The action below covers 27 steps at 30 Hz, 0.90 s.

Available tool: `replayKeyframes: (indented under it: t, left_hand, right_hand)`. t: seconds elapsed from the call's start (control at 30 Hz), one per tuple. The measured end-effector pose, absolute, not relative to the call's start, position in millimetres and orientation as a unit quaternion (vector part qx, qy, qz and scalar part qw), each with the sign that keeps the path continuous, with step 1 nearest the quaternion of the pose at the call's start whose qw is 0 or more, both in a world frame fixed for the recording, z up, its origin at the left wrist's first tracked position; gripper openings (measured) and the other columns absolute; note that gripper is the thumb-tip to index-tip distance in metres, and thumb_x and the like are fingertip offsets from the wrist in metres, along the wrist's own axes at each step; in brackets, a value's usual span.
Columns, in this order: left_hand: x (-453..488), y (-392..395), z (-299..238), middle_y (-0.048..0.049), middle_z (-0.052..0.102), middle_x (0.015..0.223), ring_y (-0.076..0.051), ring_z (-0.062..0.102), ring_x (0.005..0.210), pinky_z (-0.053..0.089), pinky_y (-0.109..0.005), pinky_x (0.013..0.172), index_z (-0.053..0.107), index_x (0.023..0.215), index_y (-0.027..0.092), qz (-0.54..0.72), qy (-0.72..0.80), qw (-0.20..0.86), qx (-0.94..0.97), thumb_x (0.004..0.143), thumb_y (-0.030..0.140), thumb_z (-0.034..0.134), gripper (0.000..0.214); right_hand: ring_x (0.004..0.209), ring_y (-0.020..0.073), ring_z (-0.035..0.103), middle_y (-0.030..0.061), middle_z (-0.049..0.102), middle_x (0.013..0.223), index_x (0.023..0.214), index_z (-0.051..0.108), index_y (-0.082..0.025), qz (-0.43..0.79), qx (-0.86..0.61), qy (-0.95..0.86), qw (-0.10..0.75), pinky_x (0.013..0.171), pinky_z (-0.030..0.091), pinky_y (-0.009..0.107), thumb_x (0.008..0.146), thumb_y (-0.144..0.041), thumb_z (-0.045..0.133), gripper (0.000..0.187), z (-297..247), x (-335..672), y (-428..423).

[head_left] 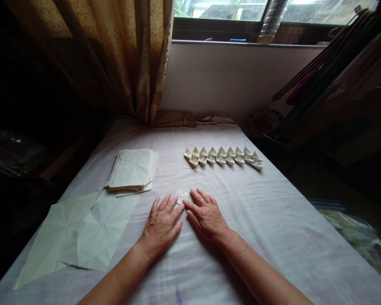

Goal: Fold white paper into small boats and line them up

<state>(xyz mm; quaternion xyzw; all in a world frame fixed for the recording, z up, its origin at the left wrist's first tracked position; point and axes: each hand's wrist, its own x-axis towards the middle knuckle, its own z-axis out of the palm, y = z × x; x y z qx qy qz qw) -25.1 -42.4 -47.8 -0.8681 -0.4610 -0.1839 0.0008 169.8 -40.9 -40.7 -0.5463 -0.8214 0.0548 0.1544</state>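
Observation:
A small folded piece of white paper [182, 195] lies flat on the cloth-covered surface, between my fingertips. My left hand [163, 223] rests palm down at its left side, fingers spread and index finger touching the paper. From the right, my right hand [207, 214] lies palm down with its fingers stretched out, its index fingertip at the paper's lower right edge. Part of the paper is hidden under the fingers. Farther back on the right stand several folded paper boats [221, 156] in two rows.
A stack of creased paper squares [131, 169] sits left of centre. Nearer on the left lie loose creased sheets [101, 231], overlapping. A gold curtain [146, 63] hangs at the back left; a plastic bottle [271, 23] stands on the window sill. A plastic bag [362, 237] is beyond the right edge.

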Motion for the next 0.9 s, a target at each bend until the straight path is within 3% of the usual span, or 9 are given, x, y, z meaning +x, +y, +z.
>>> replayKeyframes:
  t: [0.33,0.77,0.9]
  left_hand:
    - [-25,-43,-52,-0.0057,0.057,0.139,-0.029,0.047,0.131,0.023,-0.051,0.114,0.061,0.126,0.03,-0.183,-0.468,-0.006,-0.864,0.089,0.032,0.055,0.037]
    - [-23,-42,-47,-0.0015,0.059,0.138,-0.026,0.045,0.133,0.021,-0.048,0.118,0.061,0.126,0.031,-0.175,-0.472,0.0,-0.864,0.088,0.036,0.059,0.038]
    - [-23,-43,-47,-0.0036,0.057,0.14,-0.028,0.045,0.133,0.026,-0.052,0.115,0.06,0.128,0.032,-0.165,-0.478,0.007,-0.863,0.089,0.036,0.058,0.039]
  right_hand:
    - [0.136,0.033,0.04,0.0147,0.046,0.146,0.134,0.057,-0.035,0.029,-0.62,-0.772,0.136,0.104,0.031,0.048,0.097,-0.041,0.046,0.039,-43,161,-38]
    - [0.141,0.0288,0.032,0.0131,0.039,0.152,0.142,0.047,-0.029,0.045,-0.653,-0.748,0.109,0.109,0.025,0.047,0.098,-0.043,0.041,0.047,-43,158,-29]
    - [0.143,0.0289,0.027,0.0106,0.033,0.155,0.142,0.047,-0.034,0.072,-0.596,-0.793,0.104,0.111,0.022,0.048,0.098,-0.046,0.042,0.046,-42,166,-32]
